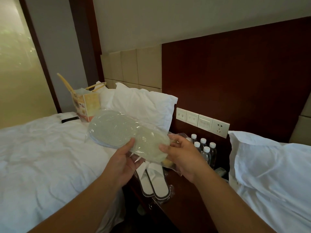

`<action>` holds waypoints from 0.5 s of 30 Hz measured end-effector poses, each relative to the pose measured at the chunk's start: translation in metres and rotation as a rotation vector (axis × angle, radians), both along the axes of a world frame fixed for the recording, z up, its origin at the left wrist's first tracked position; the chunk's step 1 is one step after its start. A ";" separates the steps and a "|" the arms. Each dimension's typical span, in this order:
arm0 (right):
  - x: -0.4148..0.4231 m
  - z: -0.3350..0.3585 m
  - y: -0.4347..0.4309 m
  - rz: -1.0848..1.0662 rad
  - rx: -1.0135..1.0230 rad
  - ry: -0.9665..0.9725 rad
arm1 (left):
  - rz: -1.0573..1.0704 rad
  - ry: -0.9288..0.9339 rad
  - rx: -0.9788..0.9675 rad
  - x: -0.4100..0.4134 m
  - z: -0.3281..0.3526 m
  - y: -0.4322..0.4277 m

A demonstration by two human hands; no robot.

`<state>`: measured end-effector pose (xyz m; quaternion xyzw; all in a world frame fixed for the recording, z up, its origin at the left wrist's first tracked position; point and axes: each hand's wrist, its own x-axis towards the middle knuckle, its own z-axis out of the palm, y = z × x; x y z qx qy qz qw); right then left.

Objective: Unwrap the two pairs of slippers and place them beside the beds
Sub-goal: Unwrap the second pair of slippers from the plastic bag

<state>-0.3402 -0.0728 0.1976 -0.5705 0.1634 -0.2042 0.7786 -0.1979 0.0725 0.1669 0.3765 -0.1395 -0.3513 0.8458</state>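
Head view: the left bed [42, 157] with its pillow [141, 105] and the right bed [272, 174] flank a dark worktop [183, 195]. A paper bag [87, 105] stands on the left bed. On the worktop lies a second wrapped pair of slippers [152, 180], with water bottles [204, 150] behind. Above it, the left hand [121, 163] and right hand [181, 155] each have their grip closed on the wrapped slippers [121, 133], held in the air.

I can read no words anywhere: the wall switch plates [191, 117] carry small symbols too blurred to make out, and the printing on the paper gift bag [86, 105] is equally illegible.
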 end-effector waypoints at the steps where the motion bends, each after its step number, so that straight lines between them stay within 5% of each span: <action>1: 0.002 -0.001 0.000 0.016 0.071 -0.033 | -0.005 -0.016 0.007 0.000 0.001 0.001; 10: 0.004 -0.006 -0.008 -0.002 0.139 -0.016 | 0.129 0.059 -0.010 0.010 0.009 0.008; 15: 0.001 -0.007 -0.009 0.022 -0.051 0.130 | 0.171 0.099 -0.075 0.018 0.012 0.013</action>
